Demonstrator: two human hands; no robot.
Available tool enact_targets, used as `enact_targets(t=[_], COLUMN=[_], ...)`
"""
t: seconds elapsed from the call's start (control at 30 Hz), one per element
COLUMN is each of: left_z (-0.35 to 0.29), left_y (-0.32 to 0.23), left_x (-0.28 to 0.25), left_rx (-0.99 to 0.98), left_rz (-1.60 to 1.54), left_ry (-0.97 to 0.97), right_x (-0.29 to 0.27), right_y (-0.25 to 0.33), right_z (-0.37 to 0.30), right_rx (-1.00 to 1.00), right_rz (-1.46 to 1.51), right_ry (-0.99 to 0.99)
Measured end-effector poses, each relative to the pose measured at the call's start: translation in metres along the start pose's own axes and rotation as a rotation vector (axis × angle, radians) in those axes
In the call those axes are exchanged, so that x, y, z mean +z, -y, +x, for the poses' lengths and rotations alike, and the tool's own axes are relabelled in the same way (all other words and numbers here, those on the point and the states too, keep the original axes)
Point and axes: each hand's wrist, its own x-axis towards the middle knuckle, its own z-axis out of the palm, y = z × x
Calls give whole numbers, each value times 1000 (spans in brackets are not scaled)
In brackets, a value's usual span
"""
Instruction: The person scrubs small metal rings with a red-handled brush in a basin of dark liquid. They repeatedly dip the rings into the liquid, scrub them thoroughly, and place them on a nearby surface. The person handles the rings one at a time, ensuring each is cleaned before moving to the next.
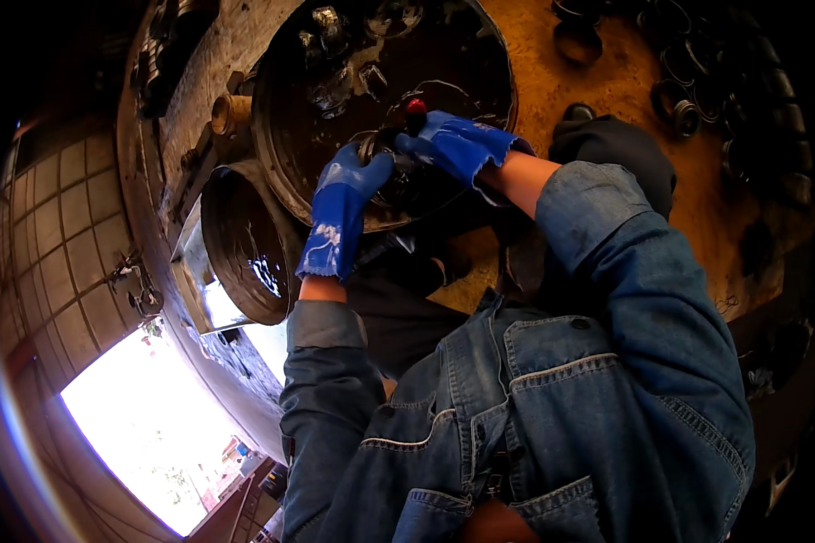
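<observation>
Over basin | left hand gripping ring; right hand, tool | brown floor; bright opening

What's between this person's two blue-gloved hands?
In the head view, a dark, round metal part lies between the left hand and right hand, above the large round basin.

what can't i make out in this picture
Head view:
Dark metal part: partly covered by the left hand and right hand.
Red-tipped tool: lower end hidden by the right hand.
Round basin: far rim cut off by the top edge.
Bright opening: details beyond washed out by glare.
</observation>
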Motion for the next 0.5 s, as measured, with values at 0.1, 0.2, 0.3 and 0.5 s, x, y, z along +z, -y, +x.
enact_targets(t=[0.1, 0.2, 0.3, 0.5], left_z=[-1, 8, 6, 29], left_y=[-4, 7, 25, 34], left_x=[9, 22, 27, 28], left_rx=[19, 47, 166, 616], left_rz=[155, 352, 490, 577], left_ry=[-46, -100, -112, -142], right_x=[-5, -9, -19, -16], right_y=[6, 1, 5, -21], right_z=[-9, 8, 28, 30], right_rx=[133, 115, 265, 105], right_rz=[-54, -325, -311, -259], right_ry=[28, -79, -172, -243])
